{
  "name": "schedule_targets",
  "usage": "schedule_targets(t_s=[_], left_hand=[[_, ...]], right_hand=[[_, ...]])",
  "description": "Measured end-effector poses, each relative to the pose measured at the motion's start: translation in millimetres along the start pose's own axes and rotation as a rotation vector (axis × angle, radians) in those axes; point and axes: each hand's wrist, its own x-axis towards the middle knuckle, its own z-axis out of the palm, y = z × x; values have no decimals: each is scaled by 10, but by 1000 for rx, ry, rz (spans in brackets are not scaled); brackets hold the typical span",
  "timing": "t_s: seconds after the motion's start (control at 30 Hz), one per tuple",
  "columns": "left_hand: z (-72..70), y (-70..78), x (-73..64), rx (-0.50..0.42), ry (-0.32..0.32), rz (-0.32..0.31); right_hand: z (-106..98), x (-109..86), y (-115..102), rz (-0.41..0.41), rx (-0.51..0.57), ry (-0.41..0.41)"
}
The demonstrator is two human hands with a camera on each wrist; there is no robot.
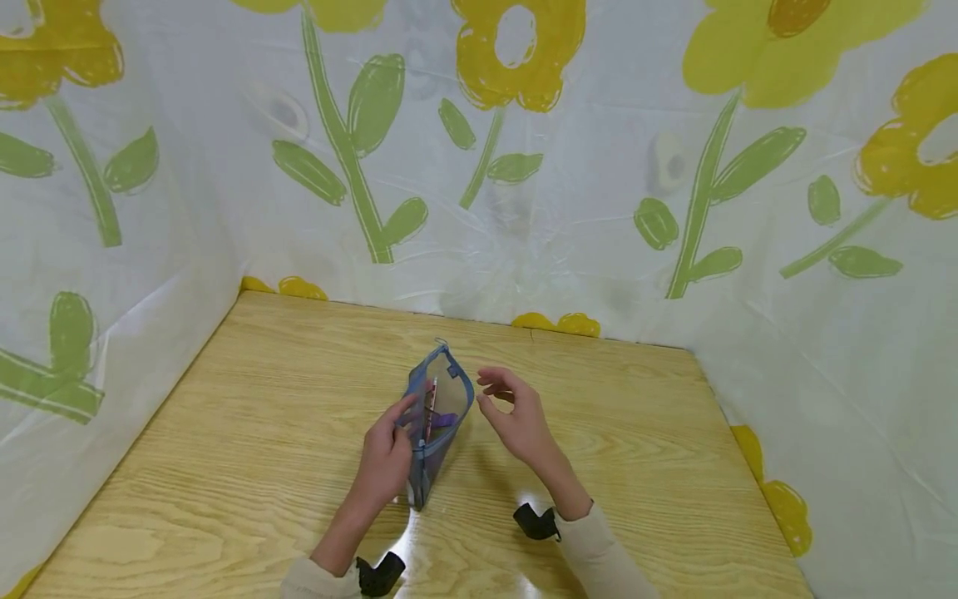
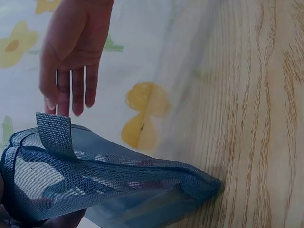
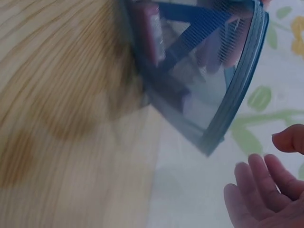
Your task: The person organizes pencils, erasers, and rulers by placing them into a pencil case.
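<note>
A blue mesh zip pouch (image 1: pixel 434 463) stands tilted over the table, its mouth spread toward the head camera. My left hand (image 1: pixel 385 457) grips its left side, thumb near the rim and fingers behind the mesh. Inside lie a slim patterned pencil-like stick (image 1: pixel 431 408) and a small purple object (image 1: pixel 445 420). Through the mesh, the right wrist view also shows a pinkish-red item (image 3: pixel 153 33). My right hand (image 1: pixel 524 420) hovers just right of the pouch's mouth, empty, its fingers loosely extended. A fabric tab (image 2: pixel 56 135) sticks up from the zip edge in the left wrist view.
The wood-grain table (image 1: pixel 247 416) spreads around both hands. White sheeting with yellow flowers (image 1: pixel 569 241) walls off its back and both sides. Each wrist carries a black camera mount, one left (image 1: pixel 382 574) and one right (image 1: pixel 535 522), close over the table.
</note>
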Motion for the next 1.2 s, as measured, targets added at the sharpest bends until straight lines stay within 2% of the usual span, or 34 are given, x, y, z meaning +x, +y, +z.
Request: schedule_targets(t_s=[0.13,0.27,0.47,0.63,0.8,0.9,1.07,1.2], left_hand=[[35,14,28,106,20,32],[84,25,68,151,4,54],[212,2,159,242,-90,128],[288,-51,191,367,-174,127],[341,-82,180,493,-211,197],[348,-81,160,538,-250,208],[308,-24,142,524,-355,158],[230,32,170,510,-380,142]], right_hand=[[-101,-57,84,18,-24,16],[-214,-113,159,42,-82,29],[-390,-193,264,37,-168,31],[-459,-251,347,25,-200,15],[-488,-306,384,47,-214,1],[-500,-333,395,53,-317,-9],[-537,-337,400,-5,-620,-52],[-578,-324,395,-19,-768,-112]])
